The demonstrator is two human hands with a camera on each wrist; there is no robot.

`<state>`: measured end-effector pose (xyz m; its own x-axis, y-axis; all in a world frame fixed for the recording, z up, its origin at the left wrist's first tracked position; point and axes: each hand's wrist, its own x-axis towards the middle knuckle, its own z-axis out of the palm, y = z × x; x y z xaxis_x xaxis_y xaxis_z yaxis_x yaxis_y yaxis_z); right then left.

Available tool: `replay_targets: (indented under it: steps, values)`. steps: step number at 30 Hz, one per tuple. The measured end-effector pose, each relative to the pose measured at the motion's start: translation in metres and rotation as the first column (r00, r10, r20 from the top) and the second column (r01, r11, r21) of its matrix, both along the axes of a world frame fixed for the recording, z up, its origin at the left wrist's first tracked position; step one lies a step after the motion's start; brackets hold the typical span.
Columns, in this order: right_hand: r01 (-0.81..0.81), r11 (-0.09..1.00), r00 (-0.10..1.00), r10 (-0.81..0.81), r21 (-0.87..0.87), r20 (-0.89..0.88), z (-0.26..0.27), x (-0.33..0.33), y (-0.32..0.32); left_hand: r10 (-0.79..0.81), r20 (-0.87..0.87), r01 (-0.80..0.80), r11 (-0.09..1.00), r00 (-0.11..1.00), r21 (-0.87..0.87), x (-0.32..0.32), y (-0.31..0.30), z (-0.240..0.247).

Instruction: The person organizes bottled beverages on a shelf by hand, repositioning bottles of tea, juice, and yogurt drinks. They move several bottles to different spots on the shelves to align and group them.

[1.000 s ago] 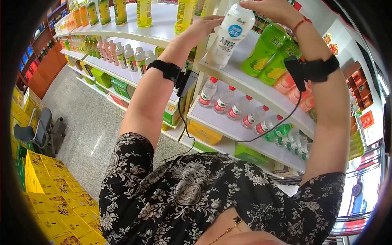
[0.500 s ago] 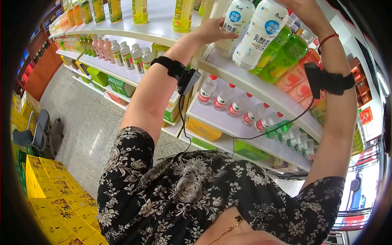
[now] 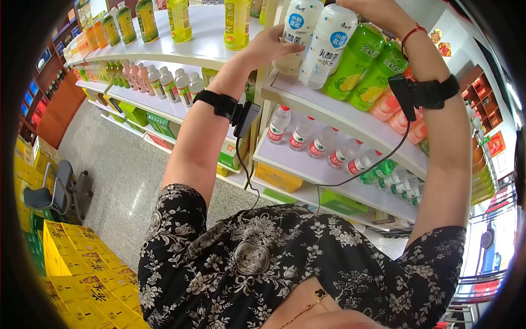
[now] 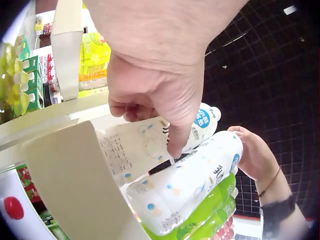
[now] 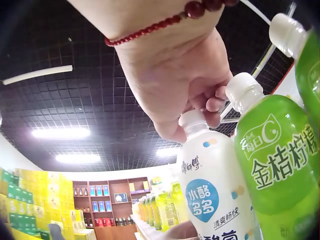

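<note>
Two white yogurt-drink bottles [image 3: 324, 55] with blue round labels stand side by side at the left end of a white shelf. My left hand [image 3: 267, 48] grips the left white bottle [image 4: 137, 145], its thumb across the front and fingers curled at the side. My right hand [image 5: 175, 82] pinches the cap of the right white bottle [image 5: 202, 172] from above. Green lemon-drink bottles [image 3: 356, 60] stand close on the right of it. In the head view, the upper edge cuts off part of the right hand.
Red-capped water bottles [image 3: 319, 141] line the shelf below. Yellow-green tea bottles [image 3: 236, 24] stand on the adjoining shelf at left, past an upright post. A cable [image 3: 378, 171] hangs from the right wrist camera. Yellow boxes [image 3: 90, 268] and a chair [image 3: 55, 189] are at left.
One white bottle showed at first, under the right hand; then two showed. The right one has since shifted left and back, beside the other. My left hand moved onto the left bottle.
</note>
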<state>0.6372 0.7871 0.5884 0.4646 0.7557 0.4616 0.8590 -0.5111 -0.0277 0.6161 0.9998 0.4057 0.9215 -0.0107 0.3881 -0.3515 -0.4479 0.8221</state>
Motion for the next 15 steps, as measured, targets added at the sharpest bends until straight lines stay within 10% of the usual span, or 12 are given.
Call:
replay_targets:
  steps: [15]
  values:
    - [0.079, 0.995, 0.995, -0.075, -0.059, 0.072, -0.004, 0.023, 0.004, -0.013, 0.119, 0.023, 0.996, 0.993, -0.081, 0.013, 0.002, -0.019]
